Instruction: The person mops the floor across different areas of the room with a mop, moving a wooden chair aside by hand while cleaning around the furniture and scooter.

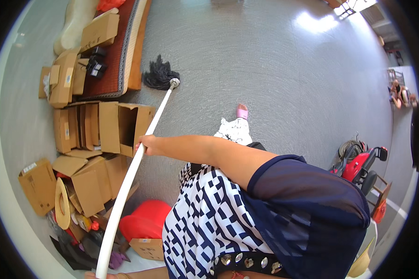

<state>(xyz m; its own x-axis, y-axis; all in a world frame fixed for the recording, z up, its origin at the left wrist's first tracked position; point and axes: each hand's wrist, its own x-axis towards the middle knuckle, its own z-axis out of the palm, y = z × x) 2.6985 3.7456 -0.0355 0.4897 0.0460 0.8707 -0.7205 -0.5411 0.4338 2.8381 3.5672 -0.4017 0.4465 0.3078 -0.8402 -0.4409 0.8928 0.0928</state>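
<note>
A long white mop handle (125,185) runs from the bottom left edge up to a dark string mop head (160,75). The mop head lies on the grey floor, beside the wooden edge of a mat-covered bed or platform. My right hand (146,144), its arm stretched across to the left, grips the handle around its middle. Lower down, my left hand (99,275) is closed round the handle near its upper end, partly cut off by the bottom edge. One foot in a pink slipper (242,112) shows on the floor ahead of me.
Open cardboard boxes (108,127) line the left side, with a straw hat (62,203) and a red plastic stool or tub (146,218) nearer me. The bed or platform's edge (135,52) stands at upper left. A red scooter (361,164) stands right; a person (398,92) is far right.
</note>
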